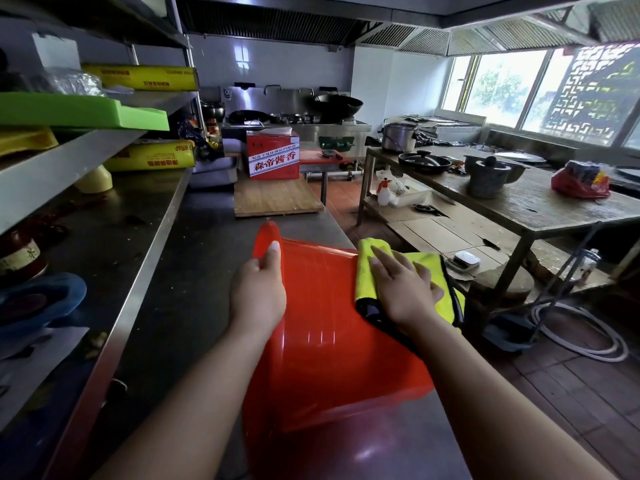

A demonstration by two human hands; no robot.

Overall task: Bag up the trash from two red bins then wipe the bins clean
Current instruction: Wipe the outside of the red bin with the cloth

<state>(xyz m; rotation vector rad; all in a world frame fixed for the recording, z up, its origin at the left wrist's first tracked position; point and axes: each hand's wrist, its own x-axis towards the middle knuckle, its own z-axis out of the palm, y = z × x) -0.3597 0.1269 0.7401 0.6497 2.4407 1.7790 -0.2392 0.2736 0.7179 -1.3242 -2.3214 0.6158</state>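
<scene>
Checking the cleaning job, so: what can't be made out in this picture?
All in the head view:
Inside of the red bin: its own outer wall faces the camera.
Wall under the yellow cloth and right hand: covered by them.
Wall under the left hand: covered by that hand.
A second bin and any trash bag: outside the frame.
Fine dirt on the bin: lost in glare, too small to tell.

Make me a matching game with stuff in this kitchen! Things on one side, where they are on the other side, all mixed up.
Things:
1. red bin
2. yellow cloth
3. green tray
4. wok

Places:
A. on the stove
B. under the right hand
C. resting on the steel counter, gripped by the left hand
D. on the shelf

Pairs: 1-C, 2-B, 3-D, 4-A
</scene>
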